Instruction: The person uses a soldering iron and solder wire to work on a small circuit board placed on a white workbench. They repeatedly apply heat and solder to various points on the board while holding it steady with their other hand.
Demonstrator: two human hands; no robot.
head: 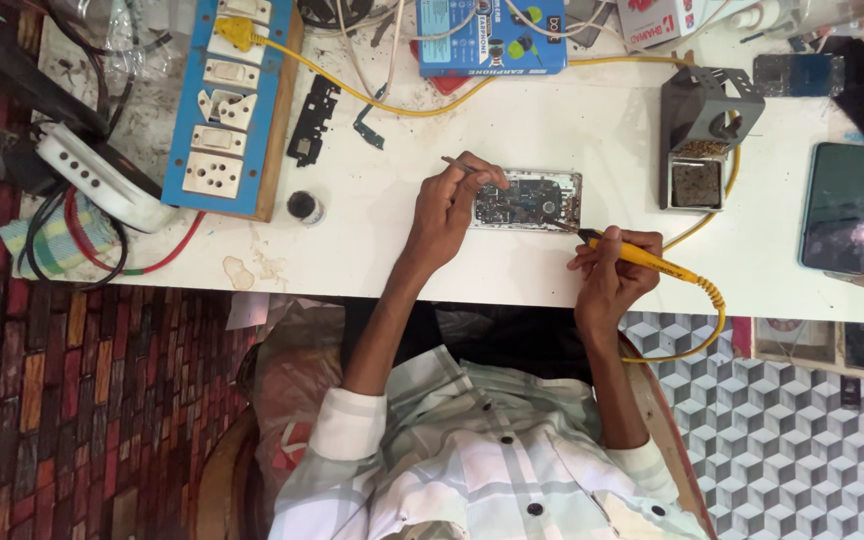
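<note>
Head view: two hands, left (pixel 449 205) gripping one tweezers (pixel 464 166), right (pixel 612 270) gripping one soldering iron (pixel 642 257), over one opened phone (pixel 532 200)

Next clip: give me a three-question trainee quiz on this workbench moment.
1. True or false: the right hand holds the yellow soldering iron.
2. The iron's tip points at: A) the opened phone B) a laptop C) a wristwatch
3. Fill in: the left hand pinches thin metal ____ over the phone.

Key: 1 true; 2 A; 3 tweezers.
</note>
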